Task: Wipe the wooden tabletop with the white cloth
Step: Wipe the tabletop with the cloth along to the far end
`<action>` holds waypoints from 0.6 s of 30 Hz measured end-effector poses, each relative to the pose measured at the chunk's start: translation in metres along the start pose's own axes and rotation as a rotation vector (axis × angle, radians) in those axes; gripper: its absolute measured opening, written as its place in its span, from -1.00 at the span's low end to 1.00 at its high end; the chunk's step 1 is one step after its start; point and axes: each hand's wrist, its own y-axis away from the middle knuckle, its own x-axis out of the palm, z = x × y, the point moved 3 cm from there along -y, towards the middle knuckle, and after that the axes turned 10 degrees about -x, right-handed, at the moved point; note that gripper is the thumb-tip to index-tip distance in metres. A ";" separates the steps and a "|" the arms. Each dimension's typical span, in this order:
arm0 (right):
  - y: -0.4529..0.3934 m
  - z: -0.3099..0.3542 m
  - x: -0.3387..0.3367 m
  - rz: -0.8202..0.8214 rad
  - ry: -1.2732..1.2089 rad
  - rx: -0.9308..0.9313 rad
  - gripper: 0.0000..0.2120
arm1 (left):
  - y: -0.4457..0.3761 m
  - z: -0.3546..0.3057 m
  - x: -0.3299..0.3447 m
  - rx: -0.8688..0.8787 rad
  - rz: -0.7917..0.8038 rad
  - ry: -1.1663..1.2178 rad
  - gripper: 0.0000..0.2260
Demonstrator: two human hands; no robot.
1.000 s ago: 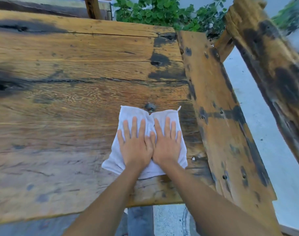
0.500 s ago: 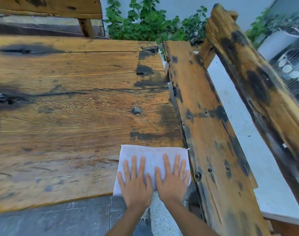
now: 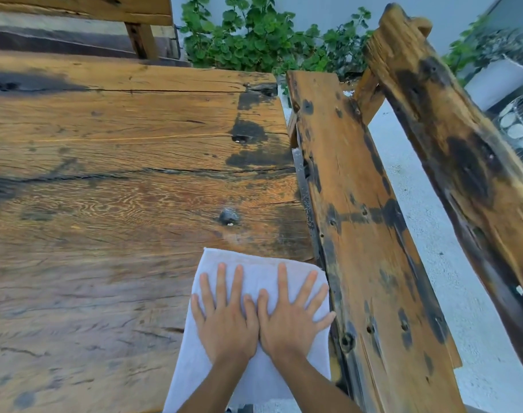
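As you look down from your head camera, a wide wooden tabletop of rough, weathered planks fills the left and centre of the view, marked with dark stains, long cracks and a small dark knot just beyond your fingertips. Along its right edge runs a bench seat plank, set close beside the tabletop with only a thin dark gap between them. Further right, a thick slanted wooden beam rises across the view, with pale paving showing between plank and beam. Leafy green plants stand beyond the far end, and another bench back crosses the top left.

The white cloth lies flat at the tabletop's near right corner, its right side touching the edge by the bench plank and its lower part hanging past the near edge. Your left hand and right hand press down on it side by side, palms flat, fingers spread, thumbs touching; neither hand is gripping the cloth.

Open wood stretches to the left and ahead of the cloth, bare of objects. To the right there is no room: the bench plank borders the cloth directly.

Compared with half a second ago, the cloth and your hands sit in much the same corner, a little further onto the wood, with your fingers splayed wider.
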 end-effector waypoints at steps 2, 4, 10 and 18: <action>-0.021 0.006 -0.002 -0.017 0.004 -0.014 -0.31 | -0.019 -0.009 0.000 -0.020 -0.020 0.008 -0.46; -0.047 0.015 -0.006 -0.039 0.001 -0.033 -0.30 | -0.043 -0.020 0.000 -0.030 -0.031 0.012 -0.46; -0.145 0.042 -0.019 -0.089 -0.011 -0.110 -0.30 | -0.132 -0.060 0.000 -0.062 -0.024 -0.006 -0.43; -0.316 0.093 -0.047 -0.076 -0.036 -0.176 -0.35 | -0.290 -0.131 -0.007 -0.072 -0.039 0.014 -0.41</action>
